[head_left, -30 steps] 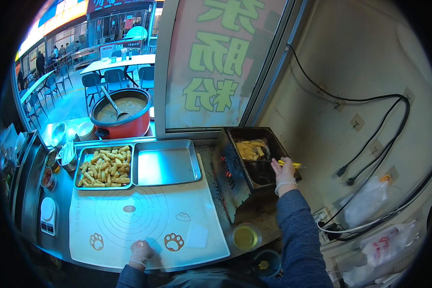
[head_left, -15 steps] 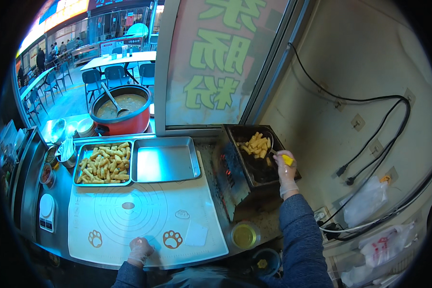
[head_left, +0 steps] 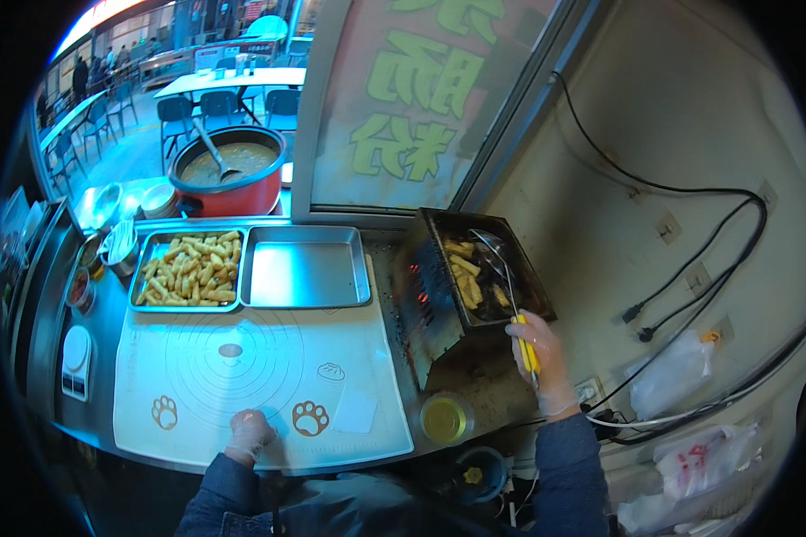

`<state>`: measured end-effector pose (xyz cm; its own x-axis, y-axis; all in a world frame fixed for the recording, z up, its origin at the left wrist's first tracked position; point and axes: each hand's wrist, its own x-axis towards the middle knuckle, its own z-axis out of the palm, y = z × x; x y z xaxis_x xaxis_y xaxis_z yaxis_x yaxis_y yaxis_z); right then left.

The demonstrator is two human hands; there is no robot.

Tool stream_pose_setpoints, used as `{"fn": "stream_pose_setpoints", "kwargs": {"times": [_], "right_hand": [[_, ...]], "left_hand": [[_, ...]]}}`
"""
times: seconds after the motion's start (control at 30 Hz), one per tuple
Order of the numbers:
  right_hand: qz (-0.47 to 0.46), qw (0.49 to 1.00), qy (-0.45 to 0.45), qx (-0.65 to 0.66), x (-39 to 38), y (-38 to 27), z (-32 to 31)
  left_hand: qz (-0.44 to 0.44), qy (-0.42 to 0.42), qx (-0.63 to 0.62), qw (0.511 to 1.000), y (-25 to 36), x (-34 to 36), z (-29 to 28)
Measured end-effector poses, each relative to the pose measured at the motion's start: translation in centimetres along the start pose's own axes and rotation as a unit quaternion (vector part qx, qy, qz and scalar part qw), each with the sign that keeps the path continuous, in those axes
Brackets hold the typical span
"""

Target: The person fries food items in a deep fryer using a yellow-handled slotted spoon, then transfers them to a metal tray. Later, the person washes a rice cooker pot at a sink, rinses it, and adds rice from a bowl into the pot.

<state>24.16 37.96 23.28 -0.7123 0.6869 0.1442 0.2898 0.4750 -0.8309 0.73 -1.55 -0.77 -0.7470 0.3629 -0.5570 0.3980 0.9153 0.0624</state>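
My right hand [head_left: 539, 351], in a clear plastic glove, is wrapped round the yellow handle of a metal spatula [head_left: 508, 277]. The spatula's head lies inside a dark, square frying pan [head_left: 535, 282], at the far side. Golden stick-shaped pieces of food [head_left: 464, 276] lie in the pan, mostly along its left, with one apart near the middle right. My left hand [head_left: 251, 433], gloved too, rests curled into a fist on the near part of a pale baking mat [head_left: 273, 376]. Nothing shows in that fist.
A metal tray [head_left: 188, 269] piled with similar sticks stands beside a bare metal tray [head_left: 304, 268]. Behind them is a red pot [head_left: 242, 202] with a ladle. A bowl of yellow liquid [head_left: 444, 419] stands near the pan. Glowing heat shows at the pan's left. Black cables [head_left: 690, 188] hang on the wall.
My right hand has drawn nearer and the spatula's head has shifted to the pan's far right. The food is spread differently in the pan. My left hand stays on the mat.
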Motion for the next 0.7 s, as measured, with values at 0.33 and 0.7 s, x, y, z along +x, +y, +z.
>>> {"fn": "stream_pose_setpoints", "kwargs": {"times": [0.33,0.7], "right_hand": [[-0.248,0.935,0.097,-0.232,-4.1,6.6,6.9],[-0.284,0.904,0.189,-0.256,-3.6,5.7,9.0]], "left_hand": [[0.010,-0.055,-0.002,0.998,0.3,0.4,-0.3],[0.022,-0.033,-0.016,0.999,-0.1,-0.1,0.0]]}}
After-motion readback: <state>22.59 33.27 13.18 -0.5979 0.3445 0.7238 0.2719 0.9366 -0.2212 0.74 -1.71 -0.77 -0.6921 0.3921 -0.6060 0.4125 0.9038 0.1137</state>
